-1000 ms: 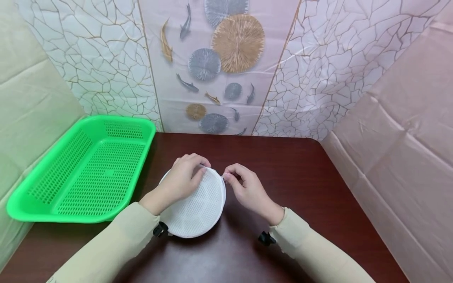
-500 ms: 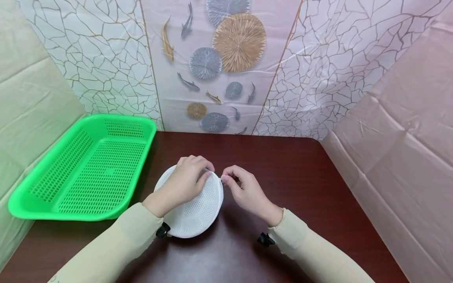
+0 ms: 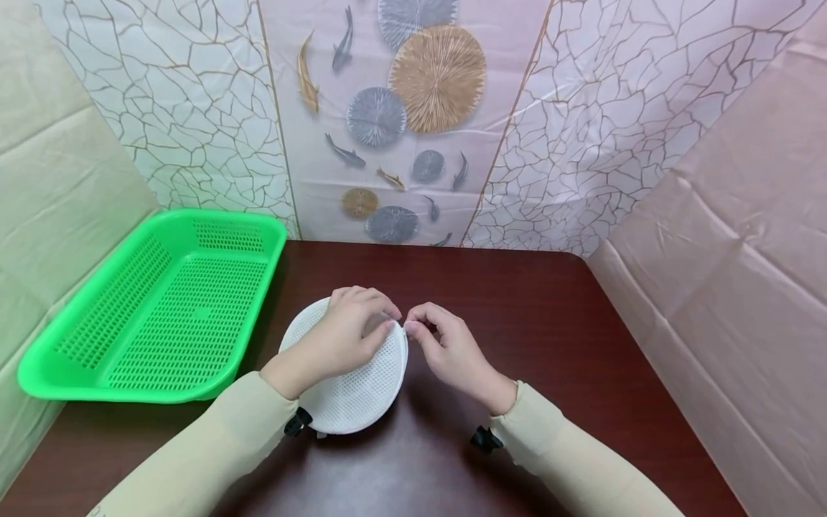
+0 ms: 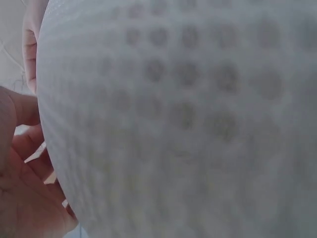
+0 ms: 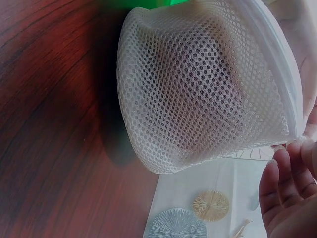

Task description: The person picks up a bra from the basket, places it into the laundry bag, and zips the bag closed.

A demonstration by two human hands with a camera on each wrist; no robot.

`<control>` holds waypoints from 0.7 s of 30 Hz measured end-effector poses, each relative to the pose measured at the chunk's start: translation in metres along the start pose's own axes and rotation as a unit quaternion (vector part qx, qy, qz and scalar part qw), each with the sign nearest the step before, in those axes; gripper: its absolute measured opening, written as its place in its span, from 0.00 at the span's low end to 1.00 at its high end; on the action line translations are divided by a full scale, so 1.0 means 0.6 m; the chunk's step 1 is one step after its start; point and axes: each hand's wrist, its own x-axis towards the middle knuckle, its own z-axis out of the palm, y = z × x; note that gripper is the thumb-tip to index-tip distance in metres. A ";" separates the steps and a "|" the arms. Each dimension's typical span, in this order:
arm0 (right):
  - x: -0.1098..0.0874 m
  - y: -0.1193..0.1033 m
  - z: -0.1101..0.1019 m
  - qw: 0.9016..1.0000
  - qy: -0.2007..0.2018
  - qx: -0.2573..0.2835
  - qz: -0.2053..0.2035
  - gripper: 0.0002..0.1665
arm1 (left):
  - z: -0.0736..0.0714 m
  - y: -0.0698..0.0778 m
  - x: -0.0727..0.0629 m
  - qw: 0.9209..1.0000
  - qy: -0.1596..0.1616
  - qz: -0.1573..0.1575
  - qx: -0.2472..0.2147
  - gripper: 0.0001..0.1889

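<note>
A round white mesh laundry bag (image 3: 358,398) stands on the dark table in the head view, its flat mesh top facing up. My left hand (image 3: 339,341) lies over that top and grips the far right rim between thumb and fingers. Right beside it, my right hand (image 3: 449,352) pinches the zipper pull at the rim with thumb and forefinger. The right wrist view shows the zipper (image 5: 285,74) running along the bag's upper edge to those fingertips, the other fingers loosely bent. Mesh (image 4: 173,124) fills most of the left wrist view. The pull itself is mostly hidden by my fingers.
A large green plastic basket (image 3: 252,316) with slotted walls stands on the left of the brown table (image 3: 517,301). Patterned sheeting (image 3: 381,179) hangs behind the table, with plain beige sheeting (image 3: 730,251) along the right side.
My left hand has shifted right along the rim, closer to my right hand. The bag has moved slightly left, and a small white tab now shows at its near edge. My right hand has barely moved.
</note>
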 end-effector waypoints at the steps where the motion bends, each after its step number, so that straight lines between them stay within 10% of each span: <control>1: 0.000 0.000 0.000 1.000 0.001 0.001 0.000 0.01 | 0.001 0.001 0.000 1.000 -0.004 0.004 0.001 0.06; 21: -0.007 0.073 0.013 1.000 -0.004 0.016 -0.010 0.02 | -0.002 -0.007 0.002 0.999 0.005 -0.018 0.044 0.06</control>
